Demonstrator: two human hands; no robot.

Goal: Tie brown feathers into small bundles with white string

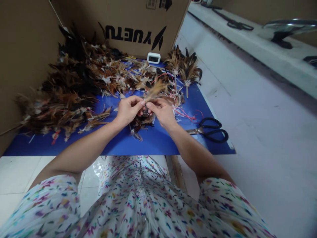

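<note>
Through the head view I log both hands meeting above the blue bench. Left hand: grip pinching the base of a tan feather tuft between thumb and finger. Right hand: grip pinched at the same base, thumb tips close together. The tuft sits between the hands, fanning away and rightward. Brown feathers lie just below. I note scissors beside the right forearm, red string near them, a large feather heap leftward, and a white display unit before the cardboard box.
</note>
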